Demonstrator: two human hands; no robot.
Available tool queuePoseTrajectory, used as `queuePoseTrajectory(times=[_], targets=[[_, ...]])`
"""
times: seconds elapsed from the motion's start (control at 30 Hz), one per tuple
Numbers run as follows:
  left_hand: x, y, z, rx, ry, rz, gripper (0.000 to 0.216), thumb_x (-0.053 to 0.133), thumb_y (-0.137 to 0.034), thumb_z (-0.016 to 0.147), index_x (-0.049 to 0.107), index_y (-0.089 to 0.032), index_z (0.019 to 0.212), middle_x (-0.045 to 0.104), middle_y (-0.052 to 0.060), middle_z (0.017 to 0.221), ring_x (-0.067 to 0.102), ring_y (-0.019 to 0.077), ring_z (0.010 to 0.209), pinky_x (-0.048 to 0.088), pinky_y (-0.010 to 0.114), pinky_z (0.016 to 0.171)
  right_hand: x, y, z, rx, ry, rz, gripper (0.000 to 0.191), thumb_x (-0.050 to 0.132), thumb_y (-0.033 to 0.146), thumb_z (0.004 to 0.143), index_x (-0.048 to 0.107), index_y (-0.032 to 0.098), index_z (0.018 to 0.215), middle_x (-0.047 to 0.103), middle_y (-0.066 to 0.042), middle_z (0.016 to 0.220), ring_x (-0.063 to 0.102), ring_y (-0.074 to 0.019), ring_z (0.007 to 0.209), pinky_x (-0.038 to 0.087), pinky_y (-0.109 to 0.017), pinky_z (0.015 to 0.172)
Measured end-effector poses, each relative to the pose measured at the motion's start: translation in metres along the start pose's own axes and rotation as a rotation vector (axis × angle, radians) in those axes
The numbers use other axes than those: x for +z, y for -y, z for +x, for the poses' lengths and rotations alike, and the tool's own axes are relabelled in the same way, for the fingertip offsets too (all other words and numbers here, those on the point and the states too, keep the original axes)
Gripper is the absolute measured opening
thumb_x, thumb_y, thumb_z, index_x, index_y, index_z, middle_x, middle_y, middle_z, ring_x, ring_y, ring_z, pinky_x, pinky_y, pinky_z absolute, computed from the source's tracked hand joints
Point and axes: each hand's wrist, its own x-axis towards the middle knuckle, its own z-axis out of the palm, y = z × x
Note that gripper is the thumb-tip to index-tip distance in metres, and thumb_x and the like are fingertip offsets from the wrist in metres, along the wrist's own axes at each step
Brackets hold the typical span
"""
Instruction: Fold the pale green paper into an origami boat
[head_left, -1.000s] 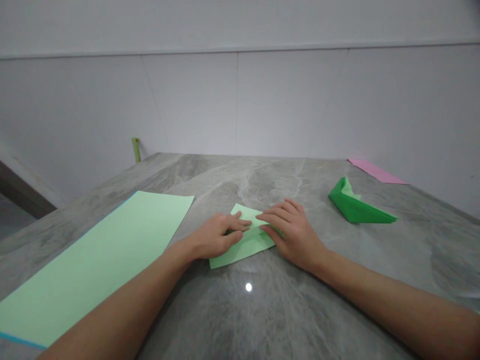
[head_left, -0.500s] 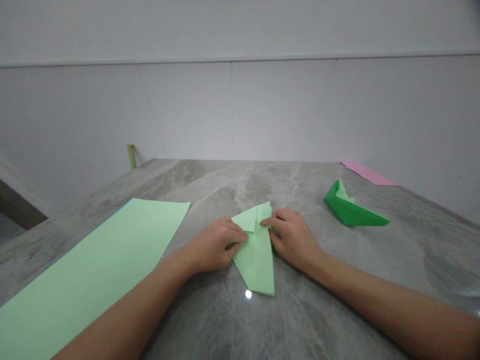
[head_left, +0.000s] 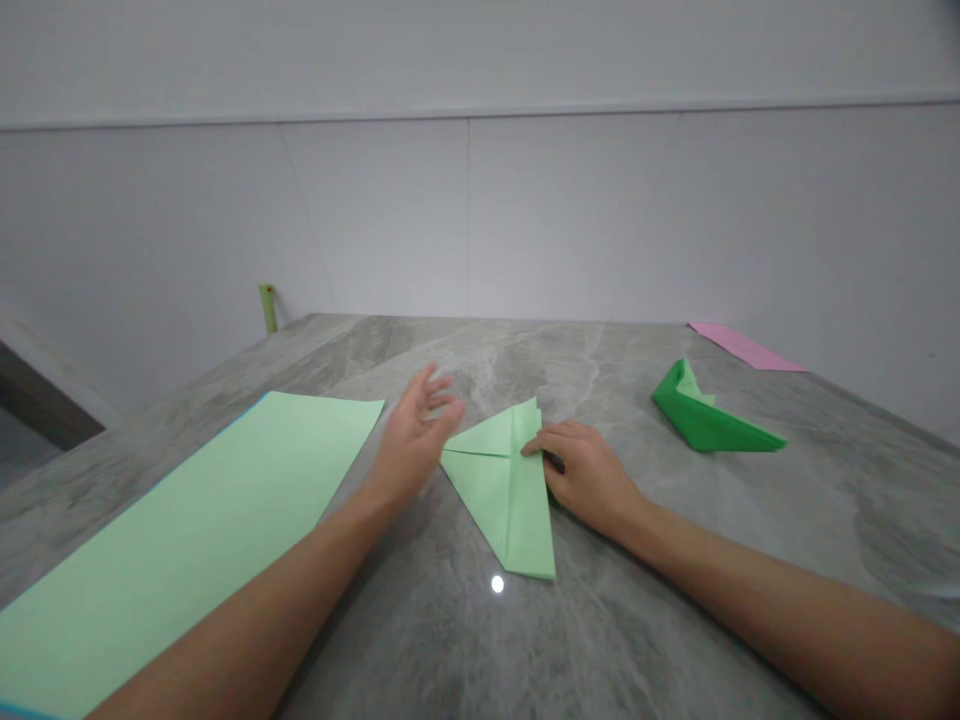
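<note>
A folded light green paper (head_left: 487,490) lies on the grey marbled table, its point to the left and a folded strip along its right side. My right hand (head_left: 581,465) grips the paper's right edge, index finger on top and thumb side at the edge. My left hand (head_left: 416,435) is raised just left of the paper, fingers apart, holding nothing and slightly blurred. Creases run across and down the paper.
Large light green sheets (head_left: 217,520) lie at the left, with a blue edge showing beneath. A folded green paper boat (head_left: 712,420) stands at the right. Pink paper (head_left: 746,347) rests by the far right edge. A white wall (head_left: 465,220) rises behind the table.
My left hand has let go of the folded paper and lifted up and to the left, its fingers opening. The paper's left point is now uncovered. My right hand stays at the right edge.
</note>
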Motion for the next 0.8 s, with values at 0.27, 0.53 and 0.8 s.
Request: queuePoseTrajectory(times=[0.27,0.53,0.8], targets=[[-0.012,0.017,0.009,-0.198,-0.422,0.250,0.079,0.060,-0.030,0.081,0.023,-0.015,0.149,0.030,0.014,0.152,0.030,0.0281,0.139,0.024,0.042,0.115,0.000,-0.001,-0.001,-0.011,-0.011,0.000,0.027,0.058,0.002,0.075,0.071,0.021,0.087,0.072,-0.001,0.090,0.061,-0.0216,0.088,0.043,-0.036,0.082],[-0.006,0.004,0.002,0.017,-0.375,0.499,0.072,0.056,-0.024,0.080,0.030,-0.009,0.145,0.029,0.017,0.152,0.028,0.0283,0.140,0.025,0.044,0.115,0.000,0.000,0.000,-0.013,-0.014,0.014,0.026,0.059,0.002,0.074,0.071,0.022,0.085,0.073,-0.001,0.088,0.062,-0.0212,0.087,0.042,-0.035,0.082],[-0.002,-0.001,-0.006,0.322,-0.032,0.646,0.024,0.056,-0.012,0.076,0.073,-0.021,0.090,0.053,0.009,0.135,0.049,0.0265,0.126,0.037,0.046,0.108,-0.001,0.002,0.000,-0.011,-0.015,0.014,0.026,0.060,0.002,0.073,0.071,0.022,0.086,0.073,0.000,0.089,0.061,-0.0208,0.087,0.042,-0.035,0.082]])
